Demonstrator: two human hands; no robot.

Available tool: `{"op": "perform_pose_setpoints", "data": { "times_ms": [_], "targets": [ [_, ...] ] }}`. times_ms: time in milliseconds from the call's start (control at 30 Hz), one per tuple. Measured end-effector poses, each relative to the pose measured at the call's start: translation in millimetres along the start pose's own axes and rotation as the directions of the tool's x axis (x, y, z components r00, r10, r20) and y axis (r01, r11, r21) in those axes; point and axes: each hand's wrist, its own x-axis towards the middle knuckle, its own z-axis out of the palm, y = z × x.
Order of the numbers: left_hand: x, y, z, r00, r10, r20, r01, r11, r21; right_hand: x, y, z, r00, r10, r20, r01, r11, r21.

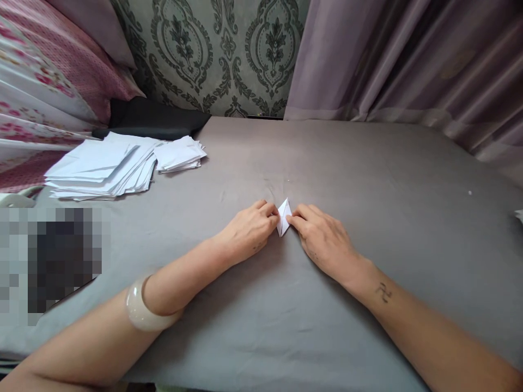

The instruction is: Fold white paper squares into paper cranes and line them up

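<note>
We see the fingers of the left hand [248,233] drawn together on the left corner of the small folded paper [285,215], and those of the right hand [326,239] pinched at its right corner, with hardly a gap at either set of tips. The paper is a narrow diamond between the hands, over the grey cloth [261,337], with a line down its middle; whether it touches the cloth, we cannot tell.

As we judge it, the thin corners are the weak spot: a stronger pull on one side could spread the layers or tear an edge, and uneven pressure from the fingertips could set a crooked crease. The cloth looks soft and slightly wrinkled, so pressing down on it may leave a blunt fold.

Counting outward, we find two hands, one folded paper and one pale bangle [141,307] on the left forearm. Farther off, to the left, lie two stacks of white paper, a large stack [98,163] and a small stack [180,154] just beside it; their sheets overlap too much for us to count. Behind them is one black item [159,118], and one white speck [469,193] lies well apart on the right.
</note>
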Motion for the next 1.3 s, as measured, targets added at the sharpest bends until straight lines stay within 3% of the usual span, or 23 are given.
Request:
{"op": "perform_pose_setpoints", "data": {
  "times_ms": [167, 333, 467, 567, 667, 767, 867, 933, 1000, 1133, 1300],
  "targets": [
    [-3.4, -1.6, -2.9, 1.0, -0.006, 0.005, 0.007, 0.999, -0.039, -1.8, 1.5, -2.0, 0.999, 0.003, 0.033, -0.003, 1.0, -0.007],
    [-2.2, -5.8, 0.1, 0.989, -0.084, -0.122, 0.061, 0.981, -0.184, -1.5, 3.1, -5.5, 0.997, 0.025, 0.066, -0.027, 0.999, 0.032],
    [5.5, -9.0, 4.0, 0.933, -0.331, -0.14, 0.225, 0.841, -0.491, 0.4, 4.4, -9.1, 0.996, 0.058, 0.067, -0.064, 0.994, 0.089],
    [12.1, -9.9, 7.6, 0.881, -0.463, -0.102, 0.315, 0.732, -0.604, 1.5, 4.7, -7.7, 0.996, 0.081, 0.03, -0.085, 0.987, 0.136],
    [16.8, -10.6, 11.9, 0.882, -0.458, -0.114, 0.298, 0.726, -0.62, 2.5, 4.9, -0.8, 0.99, 0.138, -0.03, -0.129, 0.972, 0.198],
    [18.9, -12.1, 15.5, 0.876, -0.473, -0.093, 0.299, 0.684, -0.665, 5.2, 7.1, 9.1, 0.964, 0.242, -0.112, -0.188, 0.913, 0.362],
    [18.5, -12.4, 16.1, 0.844, -0.529, -0.093, 0.247, 0.535, -0.808, 9.9, 11.6, 15.4, 0.87, 0.442, -0.218, -0.225, 0.75, 0.622],
    [17.1, -10.8, 13.8, 0.829, -0.545, -0.126, 0.13, 0.407, -0.904, 12.7, 13.7, 15.4, 0.79, 0.56, -0.248, -0.213, 0.631, 0.746],
    [15.3, -7.7, 9.7, 0.811, -0.545, -0.215, 0.008, 0.376, -0.926, 14.1, 13.6, 12.8, 0.745, 0.613, -0.263, -0.182, 0.566, 0.804],
    [12.0, -0.4, 2.6, 0.768, -0.53, -0.361, -0.085, 0.474, -0.876, 13.5, 7.7, 7.5, 0.776, 0.542, -0.322, -0.065, 0.577, 0.814],
    [10.9, 5.0, 1.1, 0.759, -0.534, -0.371, -0.093, 0.475, -0.875, 12.8, 2.9, 8.3, 0.821, 0.453, -0.347, 0.007, 0.6, 0.8]
  ]
}}
